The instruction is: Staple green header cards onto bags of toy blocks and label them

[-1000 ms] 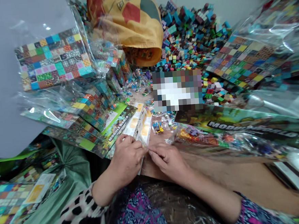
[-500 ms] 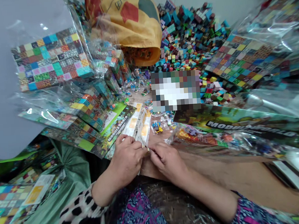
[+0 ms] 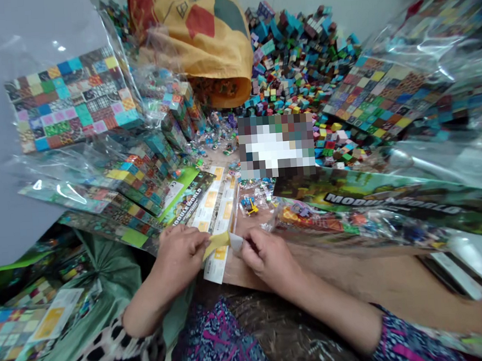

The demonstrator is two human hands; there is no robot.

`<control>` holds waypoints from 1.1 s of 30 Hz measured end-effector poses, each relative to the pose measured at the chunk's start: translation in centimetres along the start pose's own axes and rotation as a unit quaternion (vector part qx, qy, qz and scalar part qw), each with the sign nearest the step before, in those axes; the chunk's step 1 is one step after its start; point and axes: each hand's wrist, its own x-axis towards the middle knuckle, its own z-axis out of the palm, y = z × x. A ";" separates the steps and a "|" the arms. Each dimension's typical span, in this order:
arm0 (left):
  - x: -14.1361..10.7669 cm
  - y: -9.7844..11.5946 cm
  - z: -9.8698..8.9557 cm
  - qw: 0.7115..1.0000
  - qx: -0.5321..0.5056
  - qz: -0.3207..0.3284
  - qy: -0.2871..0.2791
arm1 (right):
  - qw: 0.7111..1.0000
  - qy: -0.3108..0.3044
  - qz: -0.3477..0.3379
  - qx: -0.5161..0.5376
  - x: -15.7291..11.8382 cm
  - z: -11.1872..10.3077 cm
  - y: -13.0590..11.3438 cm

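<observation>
- Between the two hands, just above the table (image 3: pixel 355 285), one small piece of paper (image 3: pixel 220 241) is stretched, yellow toward the left hand, white toward the right.
- Hands: two. The left hand (image 3: pixel 182 256) has fingers curled and thumb and forefinger pinched on the yellow end. The right hand (image 3: pixel 269 258) is loosely closed, fingertips gripping the white end.
- Label strips (image 3: pixel 227 206): two visible, white with orange patches, lying side by side beneath and beyond the paper.
- Printed cards reading "Module World": two noted, the left card (image 3: pixel 187 206) beside the label strips, the right card (image 3: pixel 391 197) well to the right.
- Loose cubes (image 3: pixel 298 50): one large heap at the back; too many to count.
- Upper-left clear bag (image 3: pixel 72 101): contains a flat block of patterned cubes in rows.
- Right-hand clear bag (image 3: pixel 383 93): contains a similar block, tilted.
- Yellow sack (image 3: pixel 219 50): one, mouth open toward the table; dark mixed contents, not identifiable.
- Difference from half a second ago: the hands, then nearly together, are now apart; the left has shifted leftward, exposing the paper and the near end of the label strips.
</observation>
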 end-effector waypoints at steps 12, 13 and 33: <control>1.5 3.7 0.5 0.994 -0.091 -0.054 0.026 | 0.999 -0.016 -0.036 0.035 0.1 -0.2 -0.5; 1.6 3.8 0.7 0.992 -0.100 -0.064 0.035 | 0.998 -0.015 -0.035 0.041 0.1 -0.3 -0.5; 2.5 1.8 0.2 0.978 0.033 -0.202 0.046 | 0.998 0.011 -0.047 -0.044 -1.7 -2.7 -1.4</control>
